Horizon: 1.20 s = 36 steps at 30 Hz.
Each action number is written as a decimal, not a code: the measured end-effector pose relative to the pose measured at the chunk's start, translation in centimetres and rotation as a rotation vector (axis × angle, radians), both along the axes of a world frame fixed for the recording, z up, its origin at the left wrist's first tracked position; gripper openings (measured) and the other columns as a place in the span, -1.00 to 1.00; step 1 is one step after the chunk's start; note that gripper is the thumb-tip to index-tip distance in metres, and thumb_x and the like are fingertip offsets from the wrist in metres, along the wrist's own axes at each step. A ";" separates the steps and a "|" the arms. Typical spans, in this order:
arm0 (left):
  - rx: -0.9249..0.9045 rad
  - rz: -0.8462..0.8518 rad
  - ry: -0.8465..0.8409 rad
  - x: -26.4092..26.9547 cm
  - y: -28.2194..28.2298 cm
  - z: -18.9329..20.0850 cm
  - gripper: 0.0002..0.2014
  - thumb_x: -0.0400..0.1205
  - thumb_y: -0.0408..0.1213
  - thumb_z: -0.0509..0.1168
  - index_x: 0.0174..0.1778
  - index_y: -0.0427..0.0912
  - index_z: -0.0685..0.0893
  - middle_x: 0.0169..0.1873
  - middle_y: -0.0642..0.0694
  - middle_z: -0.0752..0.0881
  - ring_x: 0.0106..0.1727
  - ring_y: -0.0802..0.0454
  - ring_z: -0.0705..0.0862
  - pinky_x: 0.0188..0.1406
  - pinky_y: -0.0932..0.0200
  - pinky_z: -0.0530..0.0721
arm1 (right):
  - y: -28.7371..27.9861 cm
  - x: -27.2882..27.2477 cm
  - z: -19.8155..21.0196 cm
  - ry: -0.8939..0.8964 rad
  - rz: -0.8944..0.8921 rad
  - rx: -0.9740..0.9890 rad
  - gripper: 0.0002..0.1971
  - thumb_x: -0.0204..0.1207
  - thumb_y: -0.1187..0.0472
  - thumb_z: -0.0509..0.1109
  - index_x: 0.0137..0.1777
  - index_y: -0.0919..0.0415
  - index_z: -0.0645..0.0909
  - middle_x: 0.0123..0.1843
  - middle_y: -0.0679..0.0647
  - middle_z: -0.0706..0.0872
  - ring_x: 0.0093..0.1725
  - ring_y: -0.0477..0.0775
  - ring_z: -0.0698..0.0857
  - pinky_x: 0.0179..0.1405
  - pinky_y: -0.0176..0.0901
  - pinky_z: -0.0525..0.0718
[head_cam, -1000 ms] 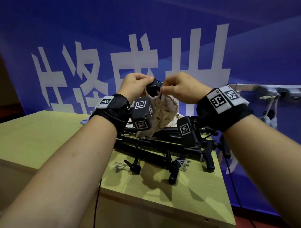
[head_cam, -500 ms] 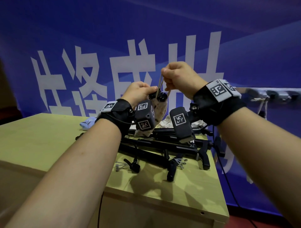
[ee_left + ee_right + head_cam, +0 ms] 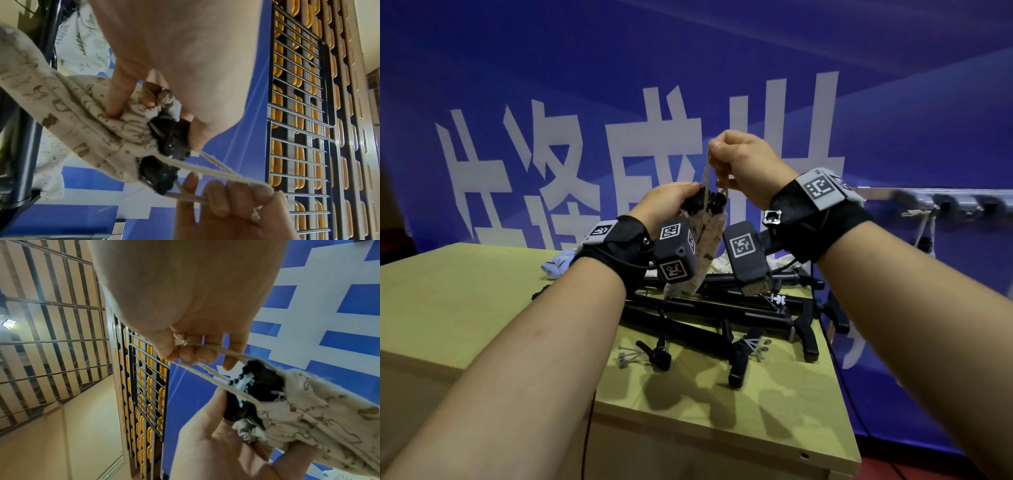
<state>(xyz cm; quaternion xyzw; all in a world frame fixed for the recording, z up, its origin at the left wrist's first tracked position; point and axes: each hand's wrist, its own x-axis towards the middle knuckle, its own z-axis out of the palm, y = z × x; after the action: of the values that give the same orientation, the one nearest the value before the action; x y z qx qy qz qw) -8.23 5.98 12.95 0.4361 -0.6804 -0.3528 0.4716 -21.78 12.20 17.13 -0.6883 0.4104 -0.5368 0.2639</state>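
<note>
A cream printed drawstring pouch [image 3: 705, 246] [image 3: 68, 116] [image 3: 320, 417] hangs in the air above the table. A black ridged object [image 3: 710, 202] [image 3: 170, 138] [image 3: 259, 386] sticks out of its gathered mouth. My left hand [image 3: 671, 202] [image 3: 164, 100] grips the pouch's neck, thumb against the black object. Above it, my right hand [image 3: 736, 161] [image 3: 191, 352] pinches the beige drawstring [image 3: 707, 181] [image 3: 226, 173] [image 3: 216, 374], which runs taut from the pouch mouth up to its curled fingers [image 3: 236, 194].
Black folded stands with clamps and knobs [image 3: 722, 308] lie piled on the light wooden table [image 3: 465, 301], whose front edge and right corner are near. A light blue cloth [image 3: 558, 265] and another printed pouch [image 3: 86, 43] lie behind. A blue banner wall [image 3: 688, 68] stands beyond.
My right hand rose from the pouch mouth, drawing the string up and taut. The pouch mouth gathered tighter round the black object. My left hand kept its grip and sank slightly.
</note>
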 end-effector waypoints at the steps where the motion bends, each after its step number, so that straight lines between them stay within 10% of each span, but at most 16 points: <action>1: 0.007 -0.010 0.006 0.0 0.1 0.0 -0.81 0.72 -0.05 0.18 -0.07 0.02 0.66 -0.30 0.19 0.65 -0.33 0.33 0.60 -0.57 0.53 0.47 | -0.2 0.2 0.0 -0.005 -0.001 0.000 -0.72 0.72 0.25 0.13 -0.27 0.17 0.40 -0.35 0.03 0.44 -0.35 -0.02 0.41 -0.19 -0.13 0.47; 4: 0.038 -0.050 -0.037 -0.2 -0.5 -0.2 -0.73 0.61 0.06 0.31 -0.19 -0.07 0.71 -0.39 0.07 0.72 -0.51 0.28 0.67 -0.61 0.48 0.48 | -0.7 0.5 0.0 -0.004 -0.002 -0.028 -0.74 0.70 0.28 0.13 -0.26 0.17 0.41 -0.34 0.02 0.44 -0.37 -0.05 0.42 -0.26 -0.18 0.47; 9: 0.015 -0.005 0.148 -0.3 -1.0 0.0 -0.76 0.52 -0.12 0.47 -0.38 -0.19 0.72 -0.53 -0.01 0.73 -0.34 -0.05 0.67 -0.13 0.05 0.63 | -1.2 0.3 0.5 -0.013 0.001 -0.107 -0.75 0.68 0.31 0.14 -0.26 0.14 0.42 -0.33 0.00 0.45 -0.33 -0.07 0.41 -0.17 -0.15 0.47; 14: -0.125 -0.005 0.161 -1.1 0.9 2.6 -0.71 0.64 -0.15 0.33 -0.40 -0.12 0.60 -0.63 0.17 0.65 -0.58 0.31 0.59 -0.54 0.47 0.50 | -0.5 0.2 2.9 -0.149 0.073 -0.204 -0.74 0.66 0.35 0.14 -0.28 0.16 0.41 -0.36 0.05 0.41 -0.37 0.00 0.39 -0.23 -0.07 0.42; 19: -0.172 -0.072 0.315 -4.2 2.0 6.5 -0.85 0.41 -0.03 0.51 -0.32 -0.02 0.79 -0.16 -0.14 0.79 0.02 -0.05 0.78 0.15 -0.10 0.72 | 2.0 -2.0 6.4 -0.205 -0.032 -0.359 -0.72 0.67 0.32 0.16 -0.30 0.12 0.39 -0.40 -0.02 0.43 -0.47 -0.11 0.40 -0.40 -0.23 0.44; 24: -0.043 -0.231 0.378 -11.2 2.2 7.7 -0.47 0.01 0.15 0.54 -0.20 -0.09 0.74 -0.08 -0.19 0.77 0.18 -0.26 0.74 0.25 -0.25 0.66 | 4.6 -7.8 7.8 -0.233 -0.187 -0.448 -0.70 0.67 0.35 0.16 -0.33 0.14 0.37 -0.43 -0.01 0.42 -0.50 -0.13 0.37 -0.52 -0.32 0.35; 31: 0.174 -0.548 0.348 -23.6 6.1 5.5 -0.82 0.55 -0.10 0.39 -0.20 -0.15 0.69 -0.44 -0.05 0.79 -0.02 -0.16 0.71 0.33 -0.21 0.61 | 8.4 -19.5 6.5 -0.177 -0.442 -0.361 -0.71 0.66 0.33 0.16 -0.32 0.12 0.41 -0.44 0.03 0.48 -0.61 -0.12 0.31 -0.66 -0.33 0.24; 36: 0.231 -0.667 0.289 -31.6 7.2 1.9 -0.80 0.68 -0.19 0.24 -0.02 -0.20 0.72 -0.22 -0.08 0.80 -0.14 -0.01 0.70 0.15 0.01 0.64 | 8.8 -27.5 2.7 -0.136 -0.574 -0.246 -0.70 0.63 0.38 0.17 -0.34 0.13 0.45 -0.41 0.06 0.49 -0.55 -0.06 0.34 -0.60 -0.28 0.29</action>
<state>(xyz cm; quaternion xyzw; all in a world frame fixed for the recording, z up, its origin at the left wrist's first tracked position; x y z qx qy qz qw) -39.79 13.14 14.86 0.1869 -0.6672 -0.6191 0.3696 -49.31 21.03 19.85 -0.5336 0.5012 -0.6798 0.0431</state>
